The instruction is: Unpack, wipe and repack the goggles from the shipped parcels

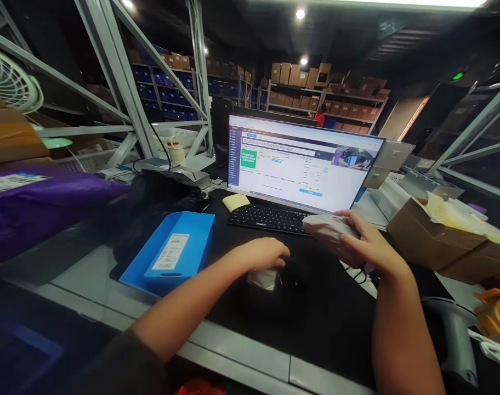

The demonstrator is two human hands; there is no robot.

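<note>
In the head view, my right hand (pixel 367 241) grips a whitish wrapped packet (pixel 330 230) at the right end of the black keyboard (pixel 270 218). Its thumb and fingers are closed round the packet's near end. My left hand (pixel 264 255) hovers low over the black desk mat, back of the hand up, fingers curled. Just beneath it shows a small, shiny, whitish plastic packet (pixel 264 280); whether the fingers grip it is hidden. To the left of that hand lies a blue bin (pixel 200 233) with a white label (pixel 171 251).
A lit monitor (pixel 274 170) stands behind the keyboard, beside yellow sticky notes (pixel 236 202). At right are an open cardboard box (pixel 447 241) and a grey handheld scanner (pixel 459 345). A purple bag (pixel 48 208) fills the left side. Shelves of boxes (pixel 295 77) stand behind, with a person in red (pixel 320 116).
</note>
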